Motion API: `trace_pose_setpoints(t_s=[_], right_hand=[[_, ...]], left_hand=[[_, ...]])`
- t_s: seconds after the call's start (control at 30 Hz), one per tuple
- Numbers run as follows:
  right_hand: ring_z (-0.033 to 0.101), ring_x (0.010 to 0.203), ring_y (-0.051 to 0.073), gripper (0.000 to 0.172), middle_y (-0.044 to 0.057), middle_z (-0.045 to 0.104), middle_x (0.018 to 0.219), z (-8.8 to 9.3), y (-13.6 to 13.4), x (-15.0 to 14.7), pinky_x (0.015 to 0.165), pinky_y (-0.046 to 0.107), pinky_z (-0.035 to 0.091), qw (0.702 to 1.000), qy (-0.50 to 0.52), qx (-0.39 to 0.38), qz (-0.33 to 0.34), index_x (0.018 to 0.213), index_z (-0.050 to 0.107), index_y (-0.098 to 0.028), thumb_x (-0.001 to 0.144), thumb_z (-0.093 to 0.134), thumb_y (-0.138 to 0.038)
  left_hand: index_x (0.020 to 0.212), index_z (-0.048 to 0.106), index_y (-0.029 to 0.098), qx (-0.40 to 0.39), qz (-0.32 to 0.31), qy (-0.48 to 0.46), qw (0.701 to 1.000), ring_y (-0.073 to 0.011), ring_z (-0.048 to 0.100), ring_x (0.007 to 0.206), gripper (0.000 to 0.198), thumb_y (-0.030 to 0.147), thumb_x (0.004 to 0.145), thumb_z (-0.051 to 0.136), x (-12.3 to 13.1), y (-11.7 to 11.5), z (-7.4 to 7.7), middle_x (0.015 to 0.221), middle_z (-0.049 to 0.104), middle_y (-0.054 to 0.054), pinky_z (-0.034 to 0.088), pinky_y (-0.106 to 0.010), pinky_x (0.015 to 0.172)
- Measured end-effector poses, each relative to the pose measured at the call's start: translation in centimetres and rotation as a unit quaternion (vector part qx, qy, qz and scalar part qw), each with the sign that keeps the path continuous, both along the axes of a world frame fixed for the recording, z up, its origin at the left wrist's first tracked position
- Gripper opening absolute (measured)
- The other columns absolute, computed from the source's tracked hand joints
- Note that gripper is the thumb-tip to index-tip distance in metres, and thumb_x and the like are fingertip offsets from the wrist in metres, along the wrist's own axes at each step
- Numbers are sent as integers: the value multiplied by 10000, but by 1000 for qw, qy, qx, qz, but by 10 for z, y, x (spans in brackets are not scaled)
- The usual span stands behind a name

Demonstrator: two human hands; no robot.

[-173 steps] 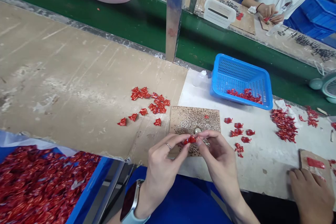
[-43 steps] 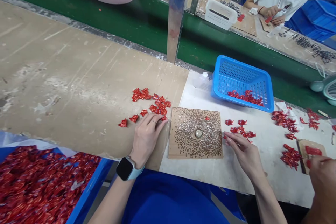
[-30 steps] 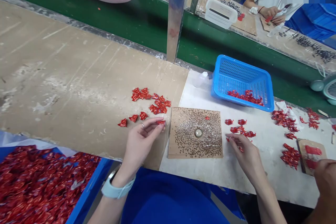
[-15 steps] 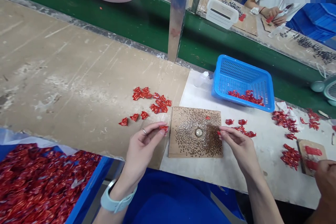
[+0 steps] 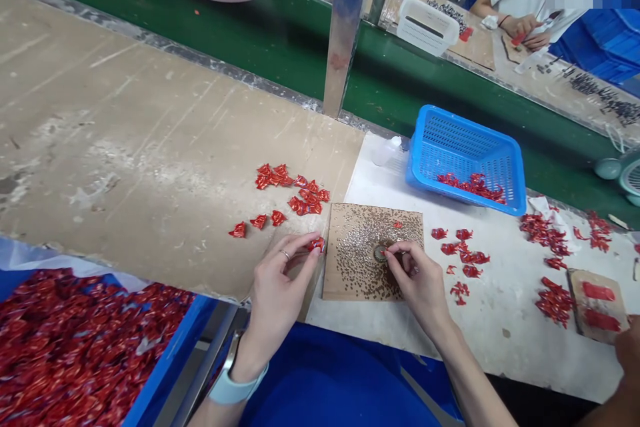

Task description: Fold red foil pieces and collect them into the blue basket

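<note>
Left hand (image 5: pixel 283 278): grip closed, thumb and fingertips clamped on a crinkled red piece (image 5: pixel 316 245), just left of the board's edge.
Right hand (image 5: pixel 417 283): grip together, thumb and forefinger pinched over a round metal disc (image 5: pixel 380 253); a red speck shows at the fingertips, too small to say whether it is clamped.
Board: a square brown board (image 5: pixel 345 283) lies between the hands, strewn with tiny metal studs around the disc, with one red scrap near its far edge.
Left of board: a loose cluster of red pieces (image 5: pixel 295 190) lies on the cardboard-covered worktop (image 5: pixel 150 147).
Right of board: more red pieces (image 5: pixel 463 253) lie scattered, beside a blue plastic basket (image 5: pixel 480 127) holding a few more.
Near left: a blue bin (image 5: pixel 173 340) is heaped with red pieces.
Far right: another person's hand (image 5: pixel 627 353) sits beside a small board with red strips (image 5: pixel 597 303).
</note>
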State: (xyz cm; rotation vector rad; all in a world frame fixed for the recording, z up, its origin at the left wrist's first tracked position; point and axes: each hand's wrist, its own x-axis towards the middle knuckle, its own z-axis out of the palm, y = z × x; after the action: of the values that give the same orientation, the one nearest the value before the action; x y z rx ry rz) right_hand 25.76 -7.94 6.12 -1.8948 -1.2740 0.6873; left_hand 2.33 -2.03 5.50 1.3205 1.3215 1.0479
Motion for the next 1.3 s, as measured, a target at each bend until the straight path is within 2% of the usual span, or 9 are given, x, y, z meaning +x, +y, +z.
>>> trace_pose_setpoints(t_s=[0.13,0.27,0.37,0.53,0.67,0.8,0.93,1.07,1.3], right_hand=[[432,572,164,182,-51,470,617,1,1,-1,594,303,399,1000,27,0,-5,867,731,-261,908,727,-439],[444,579,160,261,-46,489,630,5,0,-2,557,284,383,994,102,-5,-34,874,702,-257,892,775,-507],[469,590,149,359,-20,584,727,12,0,-2,530,265,390,980,190,-15,-48,884,626,-261,885,782,-584],[342,516,102,440,-38,564,762,27,-1,-8,460,237,329,949,311,-30,-51,856,547,-265,857,813,-616],[432,581,107,379,-26,594,819,36,-5,-16,517,227,414,932,358,-21,-58,848,589,-258,864,842,-539],[605,786,159,264,-10,650,871,42,-10,-28,695,259,542,939,337,34,-66,878,643,-271,901,841,-443],[684,975,200,167,22,710,964,45,-12,-43,835,315,594,955,277,75,-68,927,669,-275,950,803,-372],[701,948,190,123,26,725,973,44,-11,-53,823,312,617,958,264,89,-72,934,692,-268,957,795,-330],[710,911,152,67,5,731,965,41,-9,-55,806,256,620,958,262,97,-65,952,722,-263,961,788,-258]], left_hand=[[1078,831,272,2,-1,8,1000,-157,782,847,207,290,890,745,1,0,0,1005,823,-25,685,-286,811],[1040,838,261,-7,-5,8,1000,-166,780,789,191,291,867,762,5,0,2,947,835,-27,693,-302,769],[1043,837,259,-22,-21,-13,999,-168,803,778,197,275,866,752,12,-3,4,930,846,-21,701,-281,731],[1047,834,288,-22,-46,-35,998,-147,809,739,195,242,866,775,28,-15,10,892,850,13,693,-232,714],[1066,813,292,-2,-61,-36,997,-139,809,738,203,239,871,793,37,-23,16,856,842,34,686,-214,722],[956,752,264,21,-66,-31,997,-130,804,738,98,225,876,793,42,-27,19,826,819,46,674,-195,735],[853,665,245,43,-65,-24,997,-98,771,663,132,201,874,788,43,-27,22,745,752,72,636,-141,671],[823,634,231,67,-65,-11,996,-87,748,646,163,183,883,778,42,-27,25,729,713,72,623,-137,671],[877,617,234,108,-75,11,991,-75,735,653,171,139,909,756,41,-29,23,751,693,84,611,-133,673]])
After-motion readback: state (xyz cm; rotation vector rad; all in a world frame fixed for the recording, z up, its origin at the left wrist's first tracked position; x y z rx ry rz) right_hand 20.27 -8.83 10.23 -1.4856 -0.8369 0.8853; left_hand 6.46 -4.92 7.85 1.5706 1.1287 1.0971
